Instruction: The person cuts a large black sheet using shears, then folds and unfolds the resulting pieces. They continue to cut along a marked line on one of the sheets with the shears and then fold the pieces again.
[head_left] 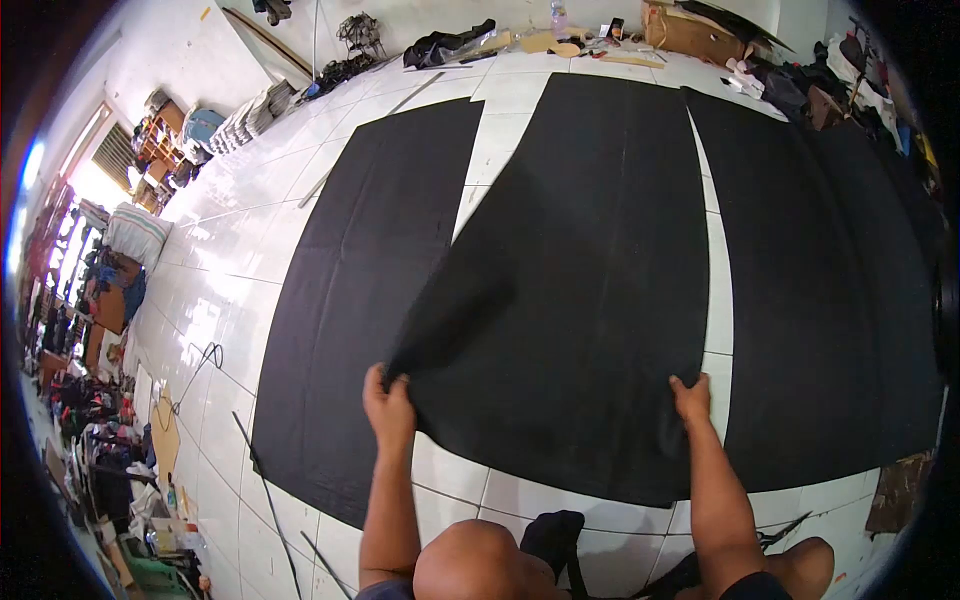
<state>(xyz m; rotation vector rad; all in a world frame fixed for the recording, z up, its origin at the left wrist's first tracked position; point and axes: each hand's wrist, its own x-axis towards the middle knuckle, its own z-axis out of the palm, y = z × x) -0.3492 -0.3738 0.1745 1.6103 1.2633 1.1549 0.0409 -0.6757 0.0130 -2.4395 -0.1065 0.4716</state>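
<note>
A large black sheet of fabric or synthetic leather [610, 250] spreads across the floor in front of me. My left hand [388, 402] is closed on its near left corner, which is lifted and folds into a shadowed dip. At the near right edge, my right hand [691, 399] pinches the same sheet between thumb and fingers. Another black sheet [340, 270] lies flat to the left, partly overlapped by the middle one. To the right lies a further black sheet [800, 280], with a narrow strip of white tile between.
White floor tiles [230, 250] surround the sheets. Thin dark strips [268, 505] lie at the near left. A cardboard box [690, 35] and a bottle [558, 18] stand by the far wall. Clutter lines both sides. A brown board [898, 495] is at the near right.
</note>
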